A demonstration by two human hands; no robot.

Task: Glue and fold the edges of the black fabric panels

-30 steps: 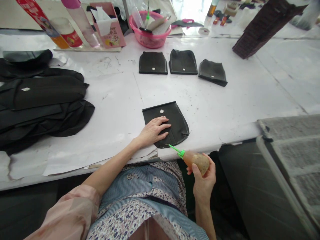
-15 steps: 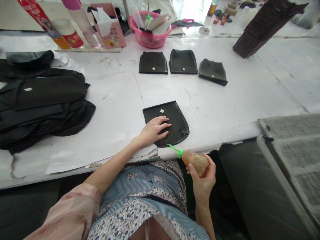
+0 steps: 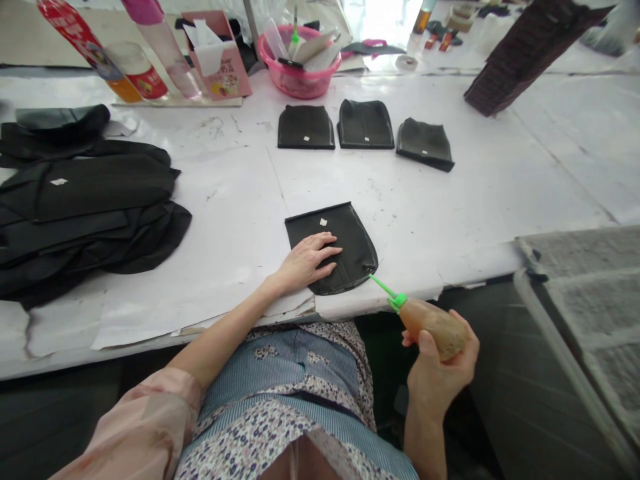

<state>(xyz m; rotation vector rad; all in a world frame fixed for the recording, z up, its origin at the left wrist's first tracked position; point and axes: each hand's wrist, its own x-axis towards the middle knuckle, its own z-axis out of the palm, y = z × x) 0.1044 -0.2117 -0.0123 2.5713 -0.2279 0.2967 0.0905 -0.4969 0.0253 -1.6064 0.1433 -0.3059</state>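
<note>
A black rounded leather piece (image 3: 350,240) with a small white tag lies near the front edge of the white table (image 3: 240,220). My left hand (image 3: 306,261) rests flat on its left part, fingers stretched out. My right hand (image 3: 443,370) is wrapped round a brownish glue bottle (image 3: 433,327) with a green nozzle. The nozzle tip touches the piece's right lower edge.
Three more black pieces (image 3: 365,125) lie in a row farther back. A heap of black material (image 3: 85,200) fills the left side. A pink bowl (image 3: 299,73), a pink box (image 3: 216,57) and bottles (image 3: 150,47) stand at the back. A grey rack (image 3: 585,300) sits at the right.
My right hand has moved to the right with the bottle, and the nozzle tip has shifted from the piece's bottom edge to its right lower edge. The left hand has not moved.
</note>
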